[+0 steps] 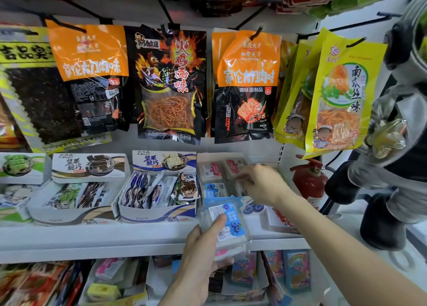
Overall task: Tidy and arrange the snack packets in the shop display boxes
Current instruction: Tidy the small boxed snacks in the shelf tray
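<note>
Your left hand (203, 248) grips a small stack of clear packets (227, 227) out in front of the shelf edge (92, 243), thumb pressed flat on the blue-labelled top one, probably so the stack stays square while the other hand works. Your right hand (261, 185) reaches into the right-hand box (221, 157), fingers bent down onto the packets there; motion blur hides whether they pinch one or only press, so that grip I cannot tell. The red-labelled packets (211, 169) sit at the back of that box and a blue one (213, 190) nearer you, just left of your right fingers, so the held stack looks meant for the front gap, just beyond your left hand. Left of this box, the blue chocolate box (159, 211) holds wrappers leaning at mixed angles, touching one another, and the brown box (74, 213) beside it looks loosely filled. Hanging bags (169, 83) fill the hooks above, well apart from both hands
</note>
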The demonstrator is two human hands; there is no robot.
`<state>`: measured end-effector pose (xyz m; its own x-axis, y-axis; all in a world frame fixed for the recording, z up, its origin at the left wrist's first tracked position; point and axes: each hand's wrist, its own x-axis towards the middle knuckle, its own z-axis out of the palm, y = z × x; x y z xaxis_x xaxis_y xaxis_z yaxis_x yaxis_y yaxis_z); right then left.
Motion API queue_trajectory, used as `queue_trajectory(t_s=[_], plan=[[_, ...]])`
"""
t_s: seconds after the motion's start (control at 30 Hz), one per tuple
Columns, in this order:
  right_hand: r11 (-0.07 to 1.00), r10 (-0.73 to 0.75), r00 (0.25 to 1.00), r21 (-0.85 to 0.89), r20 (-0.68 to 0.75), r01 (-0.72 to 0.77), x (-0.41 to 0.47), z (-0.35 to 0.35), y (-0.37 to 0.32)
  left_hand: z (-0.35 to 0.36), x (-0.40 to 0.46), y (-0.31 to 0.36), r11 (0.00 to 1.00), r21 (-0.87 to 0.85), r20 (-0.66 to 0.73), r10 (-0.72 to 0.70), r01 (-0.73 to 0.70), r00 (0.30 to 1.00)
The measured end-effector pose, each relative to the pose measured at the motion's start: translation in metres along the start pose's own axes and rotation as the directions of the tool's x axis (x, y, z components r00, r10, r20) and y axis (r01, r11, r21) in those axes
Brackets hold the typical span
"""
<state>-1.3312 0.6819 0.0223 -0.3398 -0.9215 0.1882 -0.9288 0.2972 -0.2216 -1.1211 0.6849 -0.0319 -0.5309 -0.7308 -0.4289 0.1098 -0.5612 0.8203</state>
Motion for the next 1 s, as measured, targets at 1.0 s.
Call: queue_trajectory(t_s=[1.0], plan=[[0.433,0.219,0.854,0.737,0.472,-0.519,-0.036,-0.024,-0.027,0.000,-0.008,0.009,0.996,-0.056,-0.047,0.065,-0.067,0.997]])
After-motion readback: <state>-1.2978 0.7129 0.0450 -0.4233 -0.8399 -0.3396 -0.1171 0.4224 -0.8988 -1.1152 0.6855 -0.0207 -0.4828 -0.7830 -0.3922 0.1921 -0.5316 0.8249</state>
